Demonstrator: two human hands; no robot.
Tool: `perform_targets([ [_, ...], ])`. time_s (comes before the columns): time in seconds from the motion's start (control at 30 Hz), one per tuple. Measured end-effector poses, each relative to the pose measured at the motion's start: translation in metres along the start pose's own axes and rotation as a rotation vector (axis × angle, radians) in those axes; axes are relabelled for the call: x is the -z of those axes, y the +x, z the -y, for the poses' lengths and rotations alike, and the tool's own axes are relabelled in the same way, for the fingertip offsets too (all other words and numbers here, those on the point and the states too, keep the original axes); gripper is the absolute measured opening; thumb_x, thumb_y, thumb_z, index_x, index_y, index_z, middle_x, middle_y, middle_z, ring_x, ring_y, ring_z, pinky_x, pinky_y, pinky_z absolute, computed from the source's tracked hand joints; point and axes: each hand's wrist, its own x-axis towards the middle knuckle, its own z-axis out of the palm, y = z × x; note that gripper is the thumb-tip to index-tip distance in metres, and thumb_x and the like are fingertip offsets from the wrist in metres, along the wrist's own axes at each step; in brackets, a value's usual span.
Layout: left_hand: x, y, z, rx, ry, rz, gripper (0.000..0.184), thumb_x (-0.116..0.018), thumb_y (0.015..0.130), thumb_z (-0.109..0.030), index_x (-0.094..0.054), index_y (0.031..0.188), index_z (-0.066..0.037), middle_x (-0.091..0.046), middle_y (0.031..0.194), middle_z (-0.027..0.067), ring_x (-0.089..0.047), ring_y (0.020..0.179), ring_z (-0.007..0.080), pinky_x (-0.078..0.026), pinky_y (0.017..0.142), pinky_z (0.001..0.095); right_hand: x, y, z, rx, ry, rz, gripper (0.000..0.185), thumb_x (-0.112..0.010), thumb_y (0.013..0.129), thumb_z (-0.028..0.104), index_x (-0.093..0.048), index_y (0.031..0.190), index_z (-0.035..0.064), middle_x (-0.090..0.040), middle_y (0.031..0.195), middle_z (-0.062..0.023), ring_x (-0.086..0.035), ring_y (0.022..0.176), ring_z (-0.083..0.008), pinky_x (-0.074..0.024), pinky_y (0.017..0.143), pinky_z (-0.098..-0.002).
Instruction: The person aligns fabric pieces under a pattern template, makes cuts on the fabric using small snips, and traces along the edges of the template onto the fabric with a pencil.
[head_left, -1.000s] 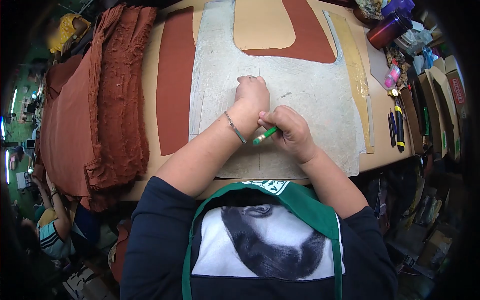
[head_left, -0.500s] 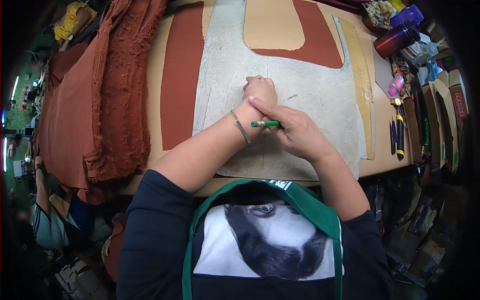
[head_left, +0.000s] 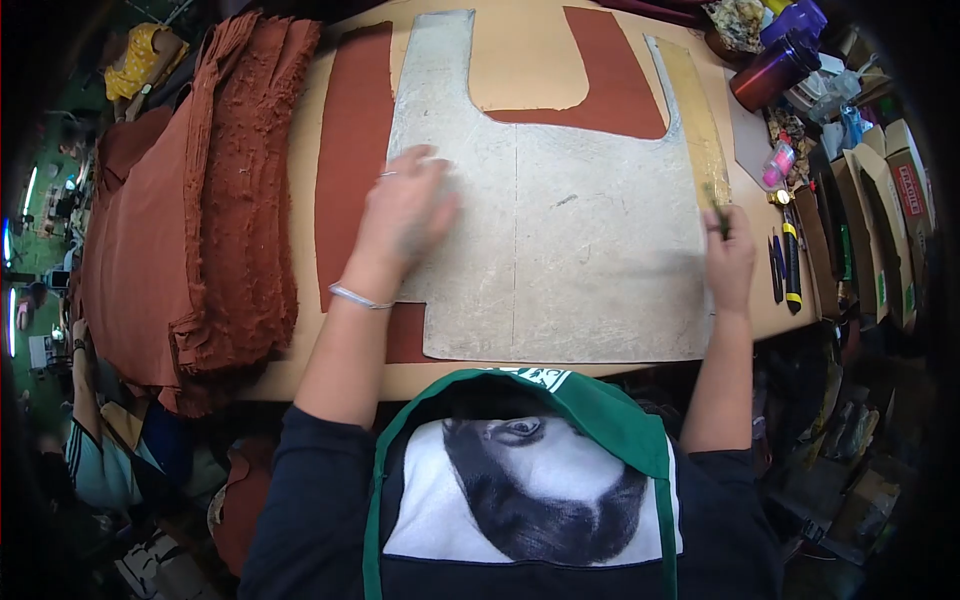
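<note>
A large pale grey pattern board with a U-shaped cutout lies flat on rust-red fabric, which shows along its left side, inside the cutout and at the lower left corner. Over the board's left edge is my left hand, blurred, its fingers apart and holding nothing; whether it touches the board I cannot tell. My right hand is at the board's right edge, closed around a green pencil that points up and is partly blurred.
To the left rises a thick stack of rust-red fabric. A yellowish strip runs along the right of the board. Further right are a yellow-black cutter, a purple-red tumbler and cardboard boxes. Another person's yellow garment shows upper left.
My hands, crossed at the wrist over the middle of the board before, have moved apart: left hand to the left edge, right hand with the pencil to the right edge.
</note>
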Motion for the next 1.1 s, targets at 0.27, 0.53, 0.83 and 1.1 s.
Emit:
perform_targets([
  [0.27, -0.012, -0.029, 0.055, 0.433, 0.165, 0.039, 0.058, -0.039, 0.085, -0.047, -0.033, 0.130, -0.011, -0.022, 0.138, 0.0127, -0.013, 0.129, 0.0320, -0.012, 0.095, 0.0627, 0.015, 0.026, -0.079, -0.108, -0.437, -0.044, 0.030, -0.058, 0.080, 0.027, -0.056, 0.092, -0.0003, -0.059, 0.080, -0.0152, -0.058, 0.072, -0.0241, -0.0445, 0.065, -0.0333],
  [0.53, -0.006, -0.027, 0.054, 0.403, 0.190, 0.117, 0.063, -0.036, 0.084, -0.052, -0.030, 0.132, -0.012, -0.020, 0.140, 0.0075, -0.011, 0.130, 0.0307, -0.012, 0.096, 0.0628, 0.052, 0.042, -0.072, -0.427, 0.724, 0.352, 0.029, -0.060, 0.079, 0.012, -0.052, 0.105, 0.0004, -0.059, 0.093, -0.0066, -0.058, 0.075, -0.0126, -0.0459, 0.063, -0.0226],
  [0.83, -0.010, -0.024, 0.053, 0.409, 0.239, 0.130, 0.067, -0.035, 0.083, -0.056, -0.026, 0.134, -0.013, -0.018, 0.141, 0.0041, -0.010, 0.131, 0.0265, -0.013, 0.096, 0.0617, 0.206, -0.012, -0.081, -0.063, 0.704, -0.126, 0.043, -0.051, 0.086, 0.018, -0.040, 0.121, -0.0044, -0.049, 0.116, -0.0086, -0.047, 0.104, -0.0178, -0.0320, 0.092, -0.0290],
  [1.1, -0.004, 0.003, -0.027, 0.178, 0.196, 0.135, 0.068, -0.048, 0.079, -0.052, -0.026, 0.134, -0.017, -0.013, 0.142, 0.0073, -0.007, 0.131, 0.0315, -0.012, 0.093, 0.0659, 0.338, -0.135, -0.080, -0.139, 0.587, -0.866, 0.055, -0.052, 0.085, 0.031, -0.034, 0.126, 0.0002, -0.039, 0.128, -0.0088, -0.036, 0.116, -0.0211, -0.0217, 0.100, -0.0353],
])
